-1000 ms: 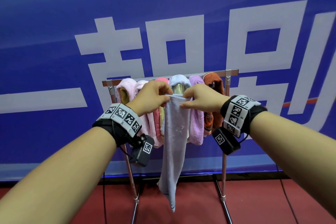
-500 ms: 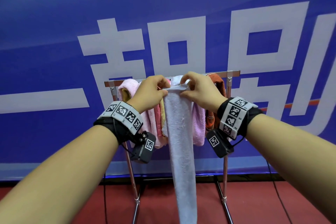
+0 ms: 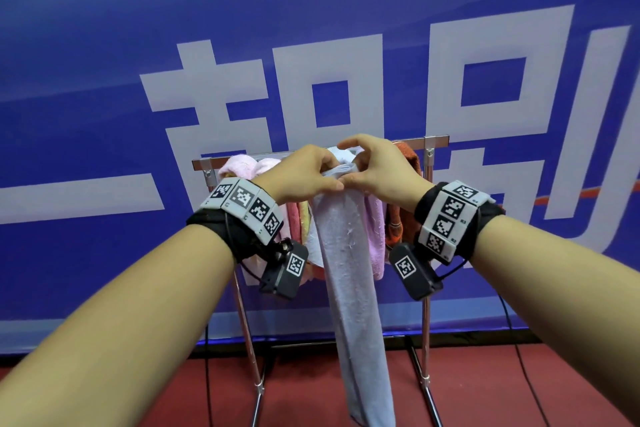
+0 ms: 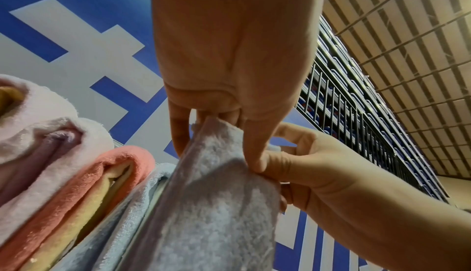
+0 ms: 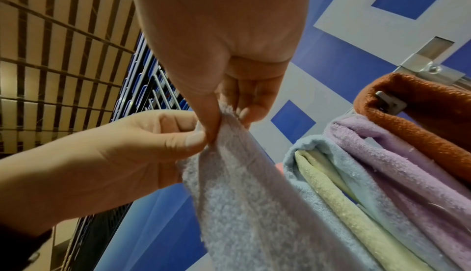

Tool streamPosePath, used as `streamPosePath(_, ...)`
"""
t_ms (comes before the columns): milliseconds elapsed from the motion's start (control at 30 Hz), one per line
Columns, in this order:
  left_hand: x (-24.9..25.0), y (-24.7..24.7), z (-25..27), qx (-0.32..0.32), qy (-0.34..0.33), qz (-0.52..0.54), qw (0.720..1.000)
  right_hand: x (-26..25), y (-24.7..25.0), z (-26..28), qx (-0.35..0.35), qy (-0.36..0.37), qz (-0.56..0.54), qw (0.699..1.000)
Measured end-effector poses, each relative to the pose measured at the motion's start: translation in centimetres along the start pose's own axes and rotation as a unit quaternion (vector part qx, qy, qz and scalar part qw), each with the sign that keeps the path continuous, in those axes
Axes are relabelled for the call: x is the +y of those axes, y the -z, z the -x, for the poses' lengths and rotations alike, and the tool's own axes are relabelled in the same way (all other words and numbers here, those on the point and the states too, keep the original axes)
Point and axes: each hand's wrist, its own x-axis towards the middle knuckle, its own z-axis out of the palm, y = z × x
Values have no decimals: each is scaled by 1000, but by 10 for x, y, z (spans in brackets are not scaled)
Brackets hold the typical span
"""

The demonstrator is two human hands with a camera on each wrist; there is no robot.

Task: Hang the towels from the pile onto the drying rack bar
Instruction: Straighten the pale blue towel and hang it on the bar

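Note:
A long pale grey-blue towel (image 3: 349, 274) hangs down from both my hands in front of the drying rack bar (image 3: 412, 141). My left hand (image 3: 304, 172) pinches its bunched top edge (image 4: 216, 134) between thumb and fingers. Close beside it, my right hand (image 3: 372, 170) pinches the same edge (image 5: 224, 122). The two hands touch, level with the bar. Hung towels fill the bar: pink (image 3: 239, 163) at the left, then salmon (image 4: 84, 176), yellow and light blue (image 5: 313, 150), lilac (image 5: 382, 144) and rust orange (image 3: 405, 156) at the right.
The rack's chrome legs (image 3: 247, 333) stand on a red floor (image 3: 304, 388) before a blue banner wall (image 3: 311, 28) with white characters. Black cables (image 3: 519, 357) run along the floor. The towel pile is out of view.
Both hands have lifted the grey-blue towel from below the bar up to bar height and drawn together, so its top edge is now bunched between them.

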Motion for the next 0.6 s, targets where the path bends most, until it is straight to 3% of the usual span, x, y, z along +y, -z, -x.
streamPosePath(133,1,0,-7,2,23,-25,999,8,5,5,-19,-44,-90,995)
streamPosePath(233,6,1,-10,26,17,-14,999,17,3,10,-81,-79,-158,981)
streamPosePath(333,8,8,-11,68,13,25,997,32,-8,13,-137,-88,-137,977)
streamPosePath(600,4,34,-11,231,38,-25,972,68,-61,15,-109,-123,-125,978)
